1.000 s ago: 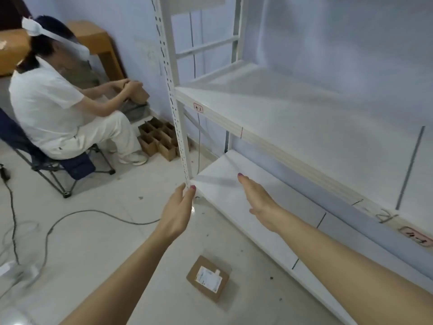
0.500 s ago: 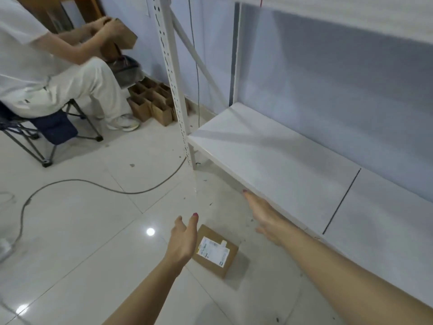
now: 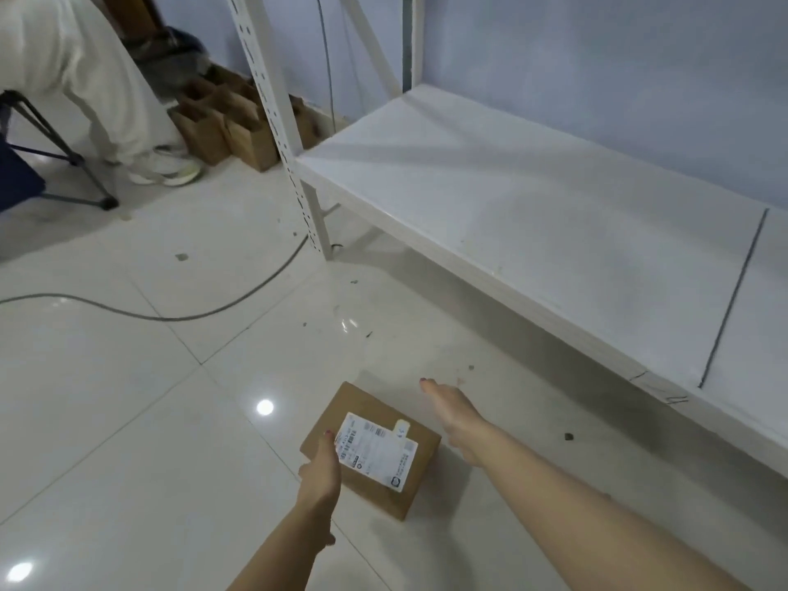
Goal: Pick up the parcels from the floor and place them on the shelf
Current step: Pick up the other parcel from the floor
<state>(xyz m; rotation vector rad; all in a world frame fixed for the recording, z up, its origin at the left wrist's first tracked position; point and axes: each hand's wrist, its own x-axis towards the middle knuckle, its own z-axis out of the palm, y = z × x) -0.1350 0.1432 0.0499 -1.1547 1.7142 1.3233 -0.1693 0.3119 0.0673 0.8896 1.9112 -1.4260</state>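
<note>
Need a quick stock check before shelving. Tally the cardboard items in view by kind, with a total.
Sealed parcel with a white label, on the floor between the hands: 1
Open brown cartons beside the shelf post: at least 4 (the cluster is blurred and partly hidden)
Parcels on the shelf board: 0
Total: at least 5

1. Two bare forearms are shown entering from the lower edge; no sleeves, watches or bracelets are seen on them.
2. The left hand (image 3: 320, 473) is shown bare, without glove or ring; dark red polish is seen on the one visible nail.
3. The right hand (image 3: 454, 413) is likewise shown bare; dark red polish is seen on the nail at its far tip.
4. The upper arms and clothing are cut off by the frame edge.
</note>
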